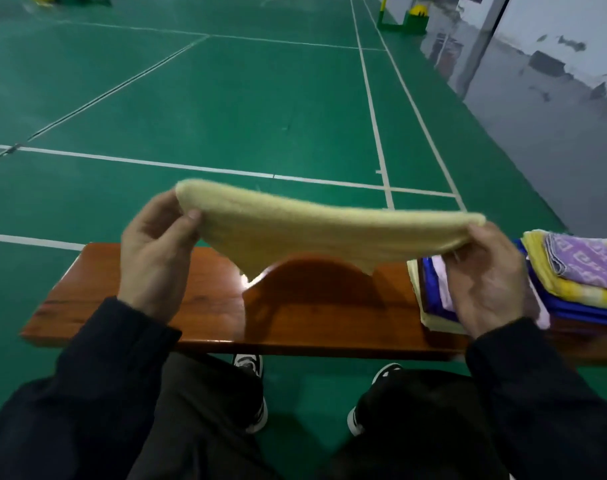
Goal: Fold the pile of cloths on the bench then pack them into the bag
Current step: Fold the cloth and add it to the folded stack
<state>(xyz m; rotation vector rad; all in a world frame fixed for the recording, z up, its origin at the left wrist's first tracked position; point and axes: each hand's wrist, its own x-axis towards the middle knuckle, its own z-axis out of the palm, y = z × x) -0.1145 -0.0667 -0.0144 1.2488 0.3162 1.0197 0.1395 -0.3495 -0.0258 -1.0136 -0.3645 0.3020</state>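
Left hand [156,251] and right hand [489,278] raised, apart, palms inward, fingers curled, each pinching; dark sleeves.

The cloth [315,233] between the hands is plain pale yellow, above a reddish-brown bench [122,306]. Beside the right hand [489,285], the pile [579,282] shows purple patterned, yellow-and-white, blue and pink layers.
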